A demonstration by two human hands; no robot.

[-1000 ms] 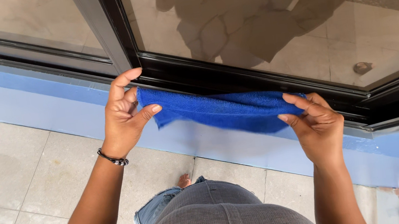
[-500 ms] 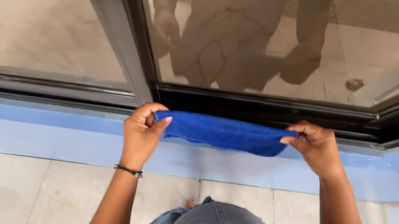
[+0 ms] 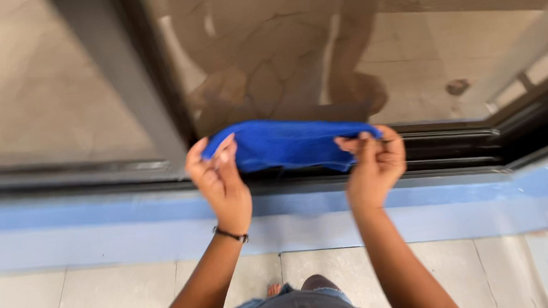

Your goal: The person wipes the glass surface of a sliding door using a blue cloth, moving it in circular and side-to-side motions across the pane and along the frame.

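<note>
both hands grip a blue microfibre cloth [image 3: 287,143] stretched between them, left hand [image 3: 220,184] and right hand [image 3: 373,164] pinching its ends before the dark window frame [image 3: 461,144], above the blue sill [image 3: 82,226].

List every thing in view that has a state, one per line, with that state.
blue cloth: bunched, stretched between both hands, off the ground
left hand: fingers pinched on the cloth's left end
right hand: fingers pinched on the cloth's right end
glass door: shut, reflecting the person
wristband: on the left wrist
</note>
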